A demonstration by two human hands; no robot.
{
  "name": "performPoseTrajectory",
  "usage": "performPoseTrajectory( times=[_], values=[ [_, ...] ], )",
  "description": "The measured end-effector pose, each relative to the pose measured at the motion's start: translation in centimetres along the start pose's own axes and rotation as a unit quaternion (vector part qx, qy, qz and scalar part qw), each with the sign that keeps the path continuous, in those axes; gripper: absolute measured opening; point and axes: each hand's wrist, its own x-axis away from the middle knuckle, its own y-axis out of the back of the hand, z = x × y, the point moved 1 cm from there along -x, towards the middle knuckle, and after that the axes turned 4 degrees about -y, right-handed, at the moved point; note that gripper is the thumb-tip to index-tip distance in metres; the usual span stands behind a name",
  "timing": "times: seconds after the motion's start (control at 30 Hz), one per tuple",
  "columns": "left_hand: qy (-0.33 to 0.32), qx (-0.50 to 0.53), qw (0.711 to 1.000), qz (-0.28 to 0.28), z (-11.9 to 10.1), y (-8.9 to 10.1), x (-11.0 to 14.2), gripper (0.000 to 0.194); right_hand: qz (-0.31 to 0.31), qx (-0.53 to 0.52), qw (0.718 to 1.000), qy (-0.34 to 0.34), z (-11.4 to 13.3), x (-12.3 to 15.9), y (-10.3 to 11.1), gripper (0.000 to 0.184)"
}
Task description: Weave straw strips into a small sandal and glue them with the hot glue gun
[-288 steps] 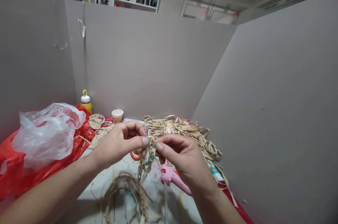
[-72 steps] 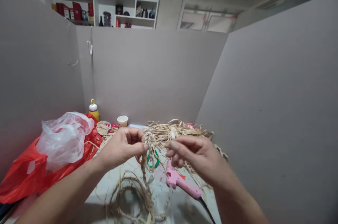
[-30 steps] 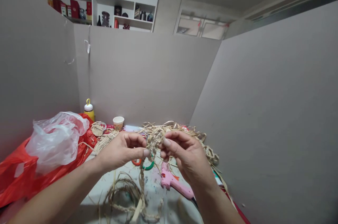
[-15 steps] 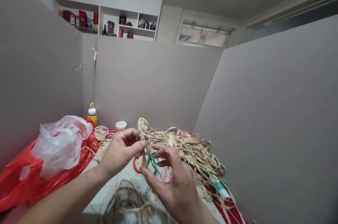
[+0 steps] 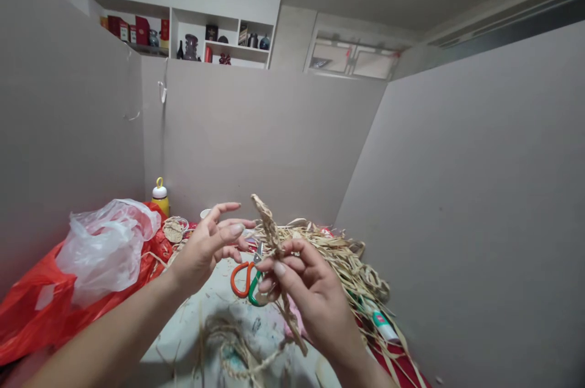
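Note:
A braided straw piece (image 5: 267, 220) stands tilted above the table, pinched between the thumb and fingers of my right hand (image 5: 311, 290). Its loose tail hangs below that grip. To the left, my left hand (image 5: 208, 248) has its fingers spread, apart from the braid and holding nothing. Behind and below the hands lie scissors (image 5: 242, 281) with one orange and one green handle, partly covered by my right fingers. A thin braided cord (image 5: 247, 366) loops across the near table, blurred in places.
Dry straw strips (image 5: 338, 254) are heaped at the back right, beside a white-and-green tube (image 5: 385, 327). Red and clear plastic bags (image 5: 105, 248) fill the left, near a yellow bottle (image 5: 159, 198) and a paper cup (image 5: 205, 213). Grey partitions (image 5: 265, 132) enclose the table.
My left hand has let go of the braid and opened. My right hand, previously open beside it, now grips the braid, which has shifted right and turned.

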Motion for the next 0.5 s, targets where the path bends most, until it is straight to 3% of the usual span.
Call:
performPoseTrajectory(
  times=[0.1, 0.2, 0.37, 0.5],
  values=[
    [0.033, 0.007, 0.998, 0.051, -0.4, 0.2, -0.1, 0.062, 0.046, -0.056, 0.995, -0.063, 0.6, -0.3, 0.7, 0.026],
    [0.049, -0.016, 0.995, 0.083, -0.3, 0.2, -0.1, 0.041, 0.091, -0.07, 0.988, -0.107, 0.6, -0.6, 1.4, 0.026],
    [0.057, -0.048, 0.993, 0.094, 0.3, 0.0, -0.2, 0.025, 0.124, -0.041, 0.978, -0.16, 0.1, -0.9, 1.9, 0.026],
    [0.055, -0.037, 0.996, 0.067, 0.7, -0.1, -0.2, 0.023, 0.118, -0.015, 0.982, -0.146, 0.0, -1.1, 1.8, 0.025]
  ],
)
